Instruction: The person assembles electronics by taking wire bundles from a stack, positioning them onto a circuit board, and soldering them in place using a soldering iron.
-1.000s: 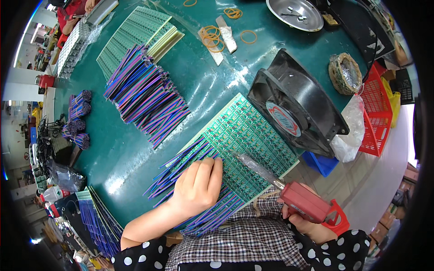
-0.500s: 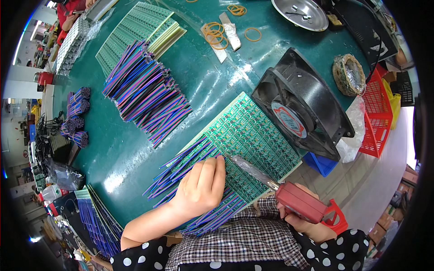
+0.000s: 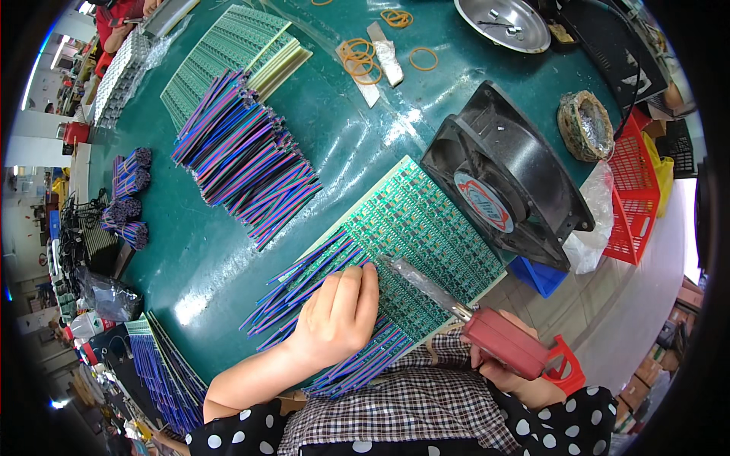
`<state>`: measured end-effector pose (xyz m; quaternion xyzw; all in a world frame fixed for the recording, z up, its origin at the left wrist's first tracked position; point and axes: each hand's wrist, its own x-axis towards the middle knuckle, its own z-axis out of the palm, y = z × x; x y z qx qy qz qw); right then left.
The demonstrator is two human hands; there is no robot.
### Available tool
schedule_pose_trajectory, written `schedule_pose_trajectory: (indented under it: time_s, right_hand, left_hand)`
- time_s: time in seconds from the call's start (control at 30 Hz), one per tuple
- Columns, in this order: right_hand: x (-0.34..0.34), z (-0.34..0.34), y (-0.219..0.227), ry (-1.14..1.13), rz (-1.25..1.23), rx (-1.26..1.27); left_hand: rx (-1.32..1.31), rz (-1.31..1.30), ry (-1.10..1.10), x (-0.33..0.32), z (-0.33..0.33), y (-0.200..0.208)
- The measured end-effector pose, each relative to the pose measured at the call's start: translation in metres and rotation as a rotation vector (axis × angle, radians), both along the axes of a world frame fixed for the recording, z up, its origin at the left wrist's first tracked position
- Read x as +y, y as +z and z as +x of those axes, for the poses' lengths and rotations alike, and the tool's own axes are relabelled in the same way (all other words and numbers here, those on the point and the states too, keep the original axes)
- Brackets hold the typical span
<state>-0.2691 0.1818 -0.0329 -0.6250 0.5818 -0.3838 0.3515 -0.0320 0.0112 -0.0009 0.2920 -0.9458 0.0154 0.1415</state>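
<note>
A green circuit board panel [image 3: 426,228] lies at a slant in front of me, with rows of small parts across it. Blue, purple and black wires [image 3: 300,292] stick out from its left and lower-left edge. My left hand [image 3: 338,311] rests over these wires, fingertips pinched together at the board; the wire end between them is mostly hidden. In my right hand [image 3: 490,368] is a soldering iron [image 3: 506,342] with a thick red handle and a silver-wrapped shaft. Its tip meets the board just right of my left fingertips.
A black fan [image 3: 525,171] stands against the board's right side. Beyond lie a loose wire pile [image 3: 247,163], stacked boards [image 3: 228,53], rubber bands [image 3: 361,57], a steel dish [image 3: 506,34] and a tape roll [image 3: 585,125]. Wired boards [image 3: 163,372] sit lower left.
The soldering iron's handle has dipped very slightly, with its tip still beside my left fingertips. My left hand stays in nearly the same place.
</note>
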Motion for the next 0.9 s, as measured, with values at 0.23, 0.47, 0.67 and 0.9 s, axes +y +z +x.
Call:
schedule_pose_trajectory:
  time_s: [0.23,0.47,0.67,0.9]
  right_hand:
    - [0.015,0.003,0.007,-0.146,0.383,-0.151]
    - [0.011,0.010,0.002,-0.247,0.235,-0.312]
    - [-0.006,0.003,0.001,-0.009,-0.122,-0.021]
    - [-0.009,0.005,0.007,0.025,-0.074,0.116]
  left_hand:
    - [-0.001,-0.012,0.004,0.000,-0.002,0.001]
    - [0.063,-0.004,-0.021,0.001,0.000,-0.001]
    - [0.060,-0.010,-0.003,0.002,-0.001,-0.002]
    - [0.054,-0.015,-0.010,0.001,-0.002,-0.002]
